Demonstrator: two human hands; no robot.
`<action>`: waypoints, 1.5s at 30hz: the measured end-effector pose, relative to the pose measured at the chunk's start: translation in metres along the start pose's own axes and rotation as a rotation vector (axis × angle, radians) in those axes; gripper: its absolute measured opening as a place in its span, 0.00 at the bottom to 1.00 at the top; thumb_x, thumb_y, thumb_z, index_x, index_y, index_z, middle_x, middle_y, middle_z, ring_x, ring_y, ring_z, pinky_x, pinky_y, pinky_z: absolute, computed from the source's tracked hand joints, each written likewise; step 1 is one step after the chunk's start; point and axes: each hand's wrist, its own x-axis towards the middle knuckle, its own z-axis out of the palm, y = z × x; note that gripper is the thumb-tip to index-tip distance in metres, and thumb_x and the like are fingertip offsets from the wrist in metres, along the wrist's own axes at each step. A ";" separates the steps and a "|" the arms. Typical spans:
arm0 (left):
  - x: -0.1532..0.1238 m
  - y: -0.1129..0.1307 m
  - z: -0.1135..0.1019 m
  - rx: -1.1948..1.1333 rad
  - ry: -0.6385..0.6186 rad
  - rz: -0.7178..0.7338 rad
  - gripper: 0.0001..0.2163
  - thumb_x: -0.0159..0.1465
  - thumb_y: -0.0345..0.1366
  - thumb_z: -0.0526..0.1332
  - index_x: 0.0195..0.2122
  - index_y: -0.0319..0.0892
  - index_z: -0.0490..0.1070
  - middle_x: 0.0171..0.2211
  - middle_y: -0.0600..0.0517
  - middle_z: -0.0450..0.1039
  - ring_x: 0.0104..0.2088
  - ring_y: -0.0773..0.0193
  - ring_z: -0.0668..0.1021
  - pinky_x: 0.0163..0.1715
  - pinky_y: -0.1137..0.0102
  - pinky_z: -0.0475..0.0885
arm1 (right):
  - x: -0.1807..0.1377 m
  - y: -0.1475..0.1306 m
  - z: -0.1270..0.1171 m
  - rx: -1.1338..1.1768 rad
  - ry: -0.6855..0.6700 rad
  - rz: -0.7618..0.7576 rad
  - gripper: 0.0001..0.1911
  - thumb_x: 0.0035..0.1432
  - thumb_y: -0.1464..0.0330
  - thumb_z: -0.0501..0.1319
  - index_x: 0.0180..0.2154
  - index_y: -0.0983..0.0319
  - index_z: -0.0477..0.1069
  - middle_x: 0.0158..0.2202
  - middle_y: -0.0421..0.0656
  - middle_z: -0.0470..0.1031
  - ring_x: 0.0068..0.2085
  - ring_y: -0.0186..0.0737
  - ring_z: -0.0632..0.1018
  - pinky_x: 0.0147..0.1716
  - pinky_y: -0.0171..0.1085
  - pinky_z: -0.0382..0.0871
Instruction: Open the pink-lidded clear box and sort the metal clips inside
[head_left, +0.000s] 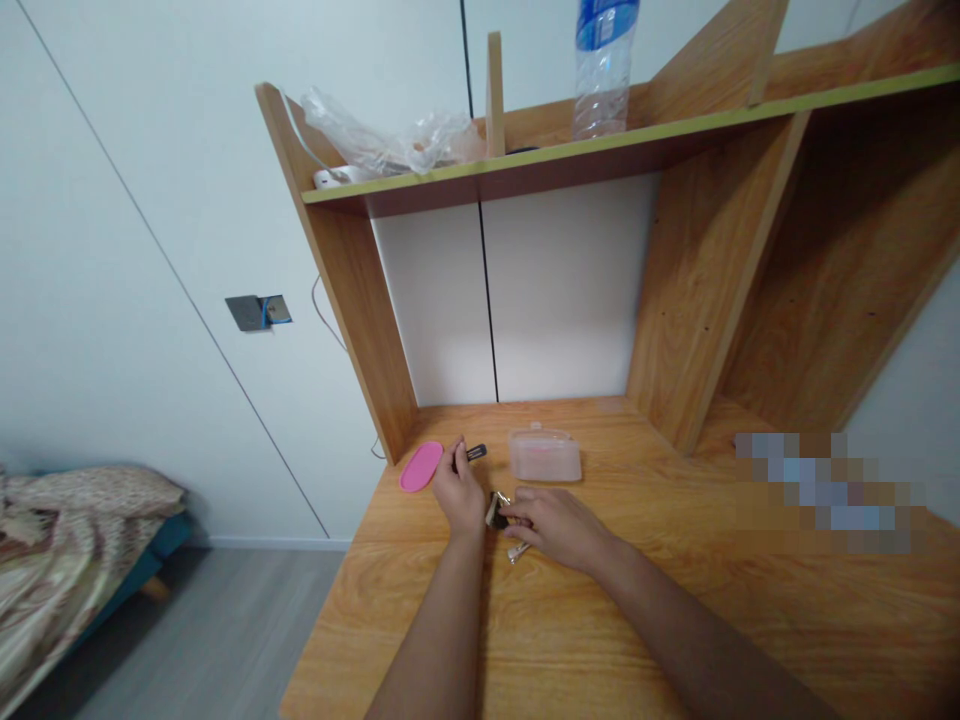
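My left hand (459, 492) rests on the wooden desk (600, 620) and pinches a small dark clip (475, 454) between its fingertips. My right hand (553, 524) lies beside it, its fingers closed on a small silver and black clip (496, 508). Another small silver piece (517, 551) lies on the desk just under the right hand. A pink oval lid (421, 466) sits to the left of my left hand. A clear plastic box (544, 454) stands just beyond both hands.
A wooden hutch with a shelf (600, 150) rises at the back of the desk, carrying a plastic bottle (604, 65) and a crumpled clear bag (390, 140). A bed (75, 540) stands at the far left. A blurred patch covers the desk's right side.
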 end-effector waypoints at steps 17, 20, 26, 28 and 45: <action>-0.001 -0.003 0.004 -0.044 -0.086 0.025 0.18 0.69 0.35 0.50 0.56 0.35 0.70 0.30 0.50 0.74 0.29 0.63 0.77 0.35 0.68 0.73 | 0.001 -0.010 0.002 -0.041 0.079 -0.072 0.07 0.62 0.64 0.64 0.40 0.56 0.79 0.36 0.42 0.76 0.38 0.40 0.77 0.37 0.35 0.68; -0.001 -0.005 0.005 -0.039 -0.082 0.046 0.17 0.69 0.34 0.50 0.55 0.37 0.70 0.32 0.49 0.75 0.31 0.63 0.78 0.38 0.67 0.73 | 0.001 -0.009 0.000 -0.042 0.121 -0.084 0.09 0.65 0.68 0.59 0.40 0.57 0.79 0.34 0.43 0.77 0.37 0.40 0.77 0.37 0.35 0.68; -0.002 -0.003 0.006 -0.088 -0.127 0.051 0.14 0.68 0.38 0.55 0.48 0.38 0.76 0.40 0.44 0.78 0.41 0.60 0.79 0.44 0.65 0.73 | 0.001 -0.002 0.000 0.406 0.396 0.100 0.14 0.68 0.65 0.54 0.46 0.58 0.77 0.37 0.43 0.82 0.35 0.38 0.80 0.38 0.36 0.73; -0.004 -0.001 0.007 -0.119 -0.171 0.049 0.14 0.67 0.40 0.56 0.46 0.38 0.77 0.42 0.43 0.79 0.43 0.58 0.79 0.45 0.65 0.72 | 0.002 0.001 0.002 0.595 0.475 0.169 0.15 0.67 0.63 0.55 0.46 0.60 0.77 0.35 0.44 0.82 0.32 0.38 0.81 0.34 0.36 0.75; -0.020 0.021 0.003 -0.044 -0.364 0.101 0.15 0.70 0.42 0.52 0.46 0.41 0.74 0.33 0.49 0.79 0.33 0.62 0.80 0.38 0.69 0.72 | 0.002 0.015 -0.009 0.460 0.826 0.260 0.09 0.62 0.65 0.61 0.42 0.59 0.77 0.39 0.46 0.81 0.37 0.42 0.80 0.40 0.40 0.76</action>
